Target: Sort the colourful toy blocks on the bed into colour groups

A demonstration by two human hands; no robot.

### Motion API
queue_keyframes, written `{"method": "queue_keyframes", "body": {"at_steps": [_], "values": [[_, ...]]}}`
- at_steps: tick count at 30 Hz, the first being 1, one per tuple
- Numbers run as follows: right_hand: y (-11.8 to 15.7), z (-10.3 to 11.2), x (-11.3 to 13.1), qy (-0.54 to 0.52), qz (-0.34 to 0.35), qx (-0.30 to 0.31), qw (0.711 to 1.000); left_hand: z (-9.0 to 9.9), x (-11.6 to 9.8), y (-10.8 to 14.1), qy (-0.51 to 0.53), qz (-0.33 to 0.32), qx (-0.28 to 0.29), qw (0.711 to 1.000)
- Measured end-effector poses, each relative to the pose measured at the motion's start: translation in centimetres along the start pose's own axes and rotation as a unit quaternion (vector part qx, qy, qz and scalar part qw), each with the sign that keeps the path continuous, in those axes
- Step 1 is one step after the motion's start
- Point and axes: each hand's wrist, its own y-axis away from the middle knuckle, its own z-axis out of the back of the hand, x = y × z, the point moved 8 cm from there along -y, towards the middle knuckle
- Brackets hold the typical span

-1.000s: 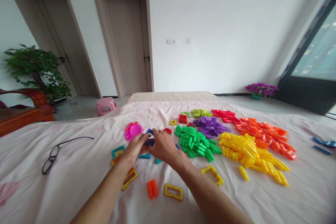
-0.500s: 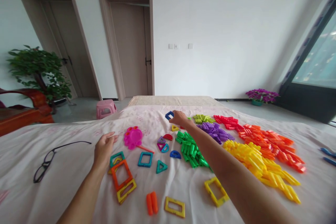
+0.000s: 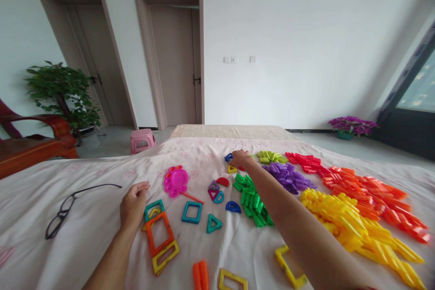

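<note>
One small blue frame (image 3: pixel 226 157) is at the right hand (image 3: pixel 240 158), by its fingertips, just beyond a yellow triangle (image 3: pixel 232 171); compared with half a second ago it's lower and closer to that triangle; can't tell if the fingers are clamped on it or just touching, too much is hidden; left hand (image 3: pixel 133 203) is over beside the teal frame (image 3: pixel 153 204), fingers loosely curled, not closed on anything I can see; green tubes (image 3: pixel 252 201) and purple tubes (image 3: pixel 285 177) lie heaped near the right hand; container-wise, a green flowerpot (image 3: pixel 345 136) on the floor by the white wall (image 3: pixel 306 63) is packed with purple flowers (image 3: pixel 353 123).
</note>
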Motion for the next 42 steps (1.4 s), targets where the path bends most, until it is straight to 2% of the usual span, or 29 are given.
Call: {"method": "queue_keyframes", "body": {"at_steps": [4,7,13,16,18,21,25,32,35,39,42], "values": [[1.3,1.2,1.2,-0.005,0.015,-0.012,1.0,-0.1,-0.5,0.2,-0.008,0.016,0.017,1.0],[3.9,1.4,4.2,-0.026,0.072,-0.008,0.997,-0.5,-0.9,0.3,0.005,0.035,0.069,0.997],[13.8,-0.2,11.7,-0.078,0.207,0.006,0.975,0.5,-1.0,-0.1,-0.01,0.062,0.162,0.985],[18.1,-0.7,13.5,-0.121,0.233,-0.023,0.965,0.8,-1.0,0.0,-0.02,0.066,0.231,0.97],[19.7,-1.3,13.7,-0.141,0.227,-0.035,0.963,0.7,-1.0,0.3,-0.029,0.063,0.27,0.96],[20.6,-2.1,13.6,-0.165,0.218,-0.043,0.961,0.1,-0.9,0.6,-0.046,0.052,0.29,0.954],[20.7,-2.8,13.3,-0.179,0.214,-0.065,0.958,-0.7,-1.5,0.7,-0.034,0.041,0.284,0.957],[21.1,-2.6,13.7,-0.212,0.234,-0.109,0.943,0.2,-5.3,0.6,0.118,0.015,0.221,0.968],[21.5,-2.6,14.2,-0.24,0.248,-0.111,0.932,-0.3,-6.6,1.2,0.182,0.005,0.202,0.962],[21.9,-2.7,15.1,-0.304,0.266,-0.133,0.905,-2.1,-7.9,2.8,0.241,0.018,0.233,0.942],[21.9,-2.6,15.5,-0.382,0.267,-0.154,0.871,-3.3,-9.1,4.1,0.292,0.034,0.276,0.915]]}}
